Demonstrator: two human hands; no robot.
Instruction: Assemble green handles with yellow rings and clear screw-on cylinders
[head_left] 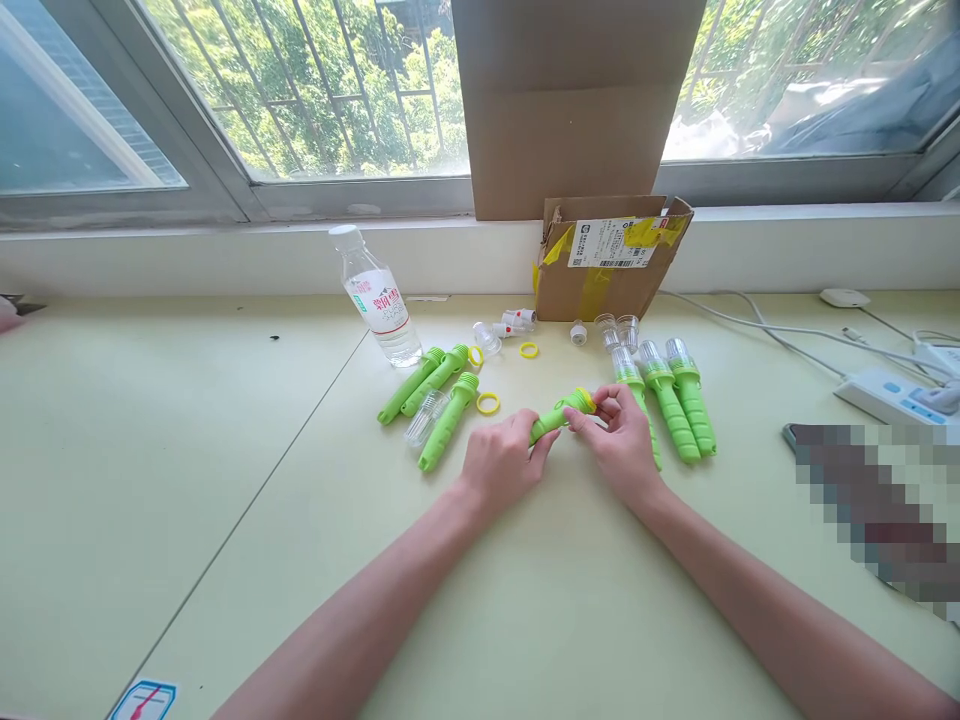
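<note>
My left hand [504, 450] is wrapped round a green ribbed plastic flashlight handle [553, 420], tilted up to the right. At its threaded end sits a yellow ring [586, 400], pinched between the thumb and fingers of my right hand [619, 435]. Several loose green handles [450, 420] lie left of my hands, beside a clear ribbed cap [427, 418]. Two more yellow rings [488, 403] rest near them, and another yellow ring [529, 350] lies farther back. To the right, green flashlights with clear caps [671, 410] lie side by side, one partly hidden behind my right hand.
A water bottle [379, 300] stands back left. Behind the parts is an open cardboard box [611, 265]. Small white pieces [517, 322] and clear caps [626, 332] lie before it. Cables and a power strip [892, 395] occupy the right, near a pixelated dark object [870, 510].
</note>
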